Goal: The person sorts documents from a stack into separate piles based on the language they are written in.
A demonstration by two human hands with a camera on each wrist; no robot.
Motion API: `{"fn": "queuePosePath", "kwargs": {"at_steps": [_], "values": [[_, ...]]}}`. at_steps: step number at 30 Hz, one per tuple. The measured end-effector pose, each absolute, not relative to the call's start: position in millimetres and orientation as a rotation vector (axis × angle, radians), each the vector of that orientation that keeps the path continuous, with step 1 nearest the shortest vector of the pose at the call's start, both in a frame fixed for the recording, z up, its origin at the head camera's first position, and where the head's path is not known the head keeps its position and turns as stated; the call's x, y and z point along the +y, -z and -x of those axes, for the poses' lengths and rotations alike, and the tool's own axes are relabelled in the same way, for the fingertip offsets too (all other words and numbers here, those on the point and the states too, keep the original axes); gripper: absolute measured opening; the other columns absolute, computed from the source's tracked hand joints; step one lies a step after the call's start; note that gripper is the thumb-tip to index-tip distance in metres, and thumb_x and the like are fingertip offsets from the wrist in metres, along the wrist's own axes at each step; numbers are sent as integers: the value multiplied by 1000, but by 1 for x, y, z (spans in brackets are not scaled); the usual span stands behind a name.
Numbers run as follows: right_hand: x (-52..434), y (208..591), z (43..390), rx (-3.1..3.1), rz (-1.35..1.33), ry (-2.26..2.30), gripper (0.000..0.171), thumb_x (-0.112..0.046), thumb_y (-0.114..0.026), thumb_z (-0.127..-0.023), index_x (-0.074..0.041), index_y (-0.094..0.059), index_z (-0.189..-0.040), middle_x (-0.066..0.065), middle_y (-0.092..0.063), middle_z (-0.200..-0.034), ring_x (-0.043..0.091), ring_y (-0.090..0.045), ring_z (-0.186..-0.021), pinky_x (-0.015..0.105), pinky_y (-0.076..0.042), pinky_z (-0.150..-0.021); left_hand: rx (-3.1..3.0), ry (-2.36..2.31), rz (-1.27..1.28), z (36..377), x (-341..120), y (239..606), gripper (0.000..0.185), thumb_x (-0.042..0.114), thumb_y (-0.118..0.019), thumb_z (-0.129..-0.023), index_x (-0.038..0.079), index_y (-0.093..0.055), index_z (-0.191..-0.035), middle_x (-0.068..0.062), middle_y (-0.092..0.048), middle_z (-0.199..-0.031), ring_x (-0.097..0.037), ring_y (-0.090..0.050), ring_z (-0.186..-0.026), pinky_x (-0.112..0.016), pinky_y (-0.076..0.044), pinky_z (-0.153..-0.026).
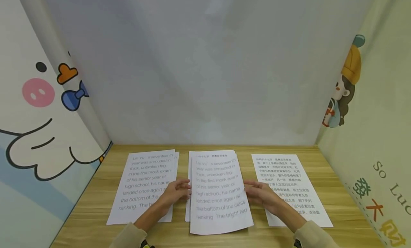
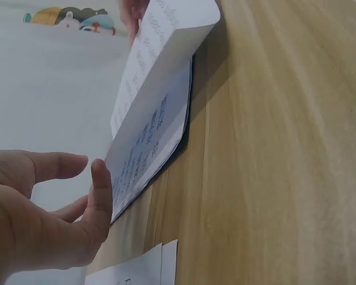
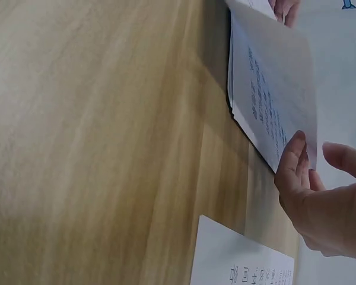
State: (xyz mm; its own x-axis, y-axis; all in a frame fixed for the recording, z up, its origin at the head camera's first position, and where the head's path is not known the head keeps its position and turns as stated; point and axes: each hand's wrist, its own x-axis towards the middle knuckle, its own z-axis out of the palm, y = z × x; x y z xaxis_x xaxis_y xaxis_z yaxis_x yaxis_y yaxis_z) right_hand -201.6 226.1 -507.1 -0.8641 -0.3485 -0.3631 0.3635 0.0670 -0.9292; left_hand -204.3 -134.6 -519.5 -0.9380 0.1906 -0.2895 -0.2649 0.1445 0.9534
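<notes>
Flanking the middle stack of printed sheets [image 1: 218, 191] on the wooden tabletop [image 1: 337, 191], the left hand [image 1: 174, 192] and right hand [image 1: 261, 194] touch its side edges with fingers nearly straight, gripping nothing. Its top sheet bows upward between them. A second stack with English text [image 1: 144, 183] lies just to the left, partly under the left forearm; a sheet of Chinese text [image 1: 289, 187] lies to the right, partly under the right wrist. Cartoon-printed panels [image 1: 41, 109] wall both sides, a plain grey backdrop [image 1: 205, 62] behind.
</notes>
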Motion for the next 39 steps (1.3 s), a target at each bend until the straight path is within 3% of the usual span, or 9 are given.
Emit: {"fn": "queuePosePath", "kwargs": {"at_steps": [7, 13, 18, 22, 28, 35, 39], "values": [[223, 513, 197, 1820, 21, 1820, 62, -15, -62, -101, 14, -37, -149, 17, -69, -130, 22, -72, -112, 35, -60, -97, 2052, -1816, 78, 199, -136, 524, 57, 7, -72, -89, -6, -54, -141, -23, -60, -138, -22, -63, -116, -40, -52, -106], [223, 516, 194, 1810, -16, 1831, 60, -13, -61, -101, 12, -37, -149, 11, -73, -123, 21, -73, -107, 36, -61, -93, 1923, -1881, 40, 196, -137, 526, 63, 8, -70, -93, -11, -44, -146, -27, -61, -138, -18, -70, -107, -32, -59, -97], [222, 521, 190, 1773, -10, 1838, 59, -12, -60, -101, 13, -36, -149, 9, -73, -122, 20, -72, -107, 37, -61, -95, 1848, -1825, -1, 191, -137, 527, 66, 14, -65, -96, -13, -37, -149, -23, -67, -129, -23, -72, -104, -37, -60, -95], [222, 519, 188, 1759, 34, 1817, 59, -9, -55, -102, 15, -32, -150, 15, -69, -129, 24, -71, -113, 38, -60, -97, 1841, -1799, -48, 189, -138, 528, 66, 13, -63, -97, -12, -35, -151, -21, -70, -123, -25, -73, -105, -39, -61, -93], [227, 516, 187, 1675, 104, 1817, 61, 0, -48, -99, 17, -22, -152, 25, -61, -138, 29, -68, -119, 41, -59, -100, 1899, -1749, -46, 187, -138, 526, 72, 1, -68, -91, -11, -32, -152, -28, -67, -128, -25, -74, -99, -37, -64, -86], [229, 515, 186, 1724, 111, 1771, 63, -7, -54, -101, 13, -25, -153, 17, -71, -126, 29, -72, -110, 43, -61, -94, 2036, -1723, -5, 190, -140, 519, 71, 0, -68, -89, -4, -38, -153, -21, -69, -122, -19, -73, -93, -36, -63, -83], [227, 511, 187, 1774, 84, 1783, 69, -10, -58, -101, 14, -21, -154, 20, -68, -131, 29, -72, -112, 44, -61, -94, 2058, -1748, -23, 194, -142, 515, 69, 1, -66, -90, -5, -38, -153, -21, -70, -119, -19, -72, -92, -36, -63, -83]]}}
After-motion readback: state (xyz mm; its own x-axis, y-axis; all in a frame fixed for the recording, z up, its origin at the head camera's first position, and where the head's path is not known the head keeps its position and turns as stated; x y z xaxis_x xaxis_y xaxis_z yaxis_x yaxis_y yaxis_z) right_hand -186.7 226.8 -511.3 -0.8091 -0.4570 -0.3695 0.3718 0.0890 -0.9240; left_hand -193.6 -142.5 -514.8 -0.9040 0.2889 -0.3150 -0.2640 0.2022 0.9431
